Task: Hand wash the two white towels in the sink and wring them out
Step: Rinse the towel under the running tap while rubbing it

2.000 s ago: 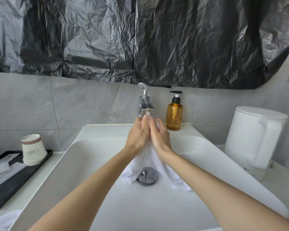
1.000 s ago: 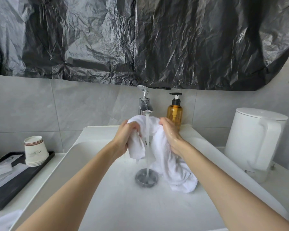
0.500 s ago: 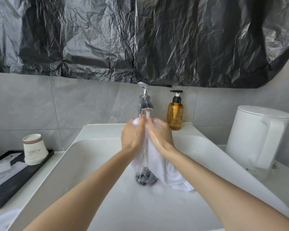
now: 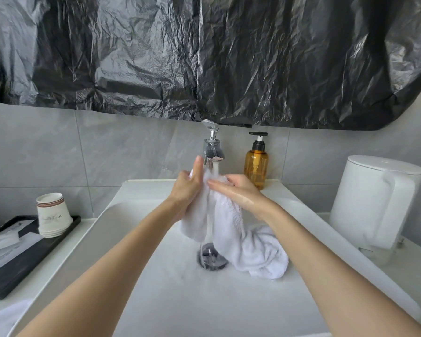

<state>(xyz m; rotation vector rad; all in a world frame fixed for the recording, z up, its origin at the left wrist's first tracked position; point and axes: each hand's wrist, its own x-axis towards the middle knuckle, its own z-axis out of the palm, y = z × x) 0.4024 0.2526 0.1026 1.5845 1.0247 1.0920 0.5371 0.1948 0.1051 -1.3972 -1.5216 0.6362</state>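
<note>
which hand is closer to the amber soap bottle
Right. The right hand is just left of the soap bottle, on the towel; the left hand is farther left, past the running tap.

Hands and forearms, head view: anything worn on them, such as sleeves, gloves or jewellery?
Nothing visible: left hand and right hand are ungloved and ringless; left forearm and right forearm are bare to the frame edge, no sleeve, watch or bracelet.

Two bare forearms, wet hands (image 4: 188, 190) (image 4: 238, 192)
</note>
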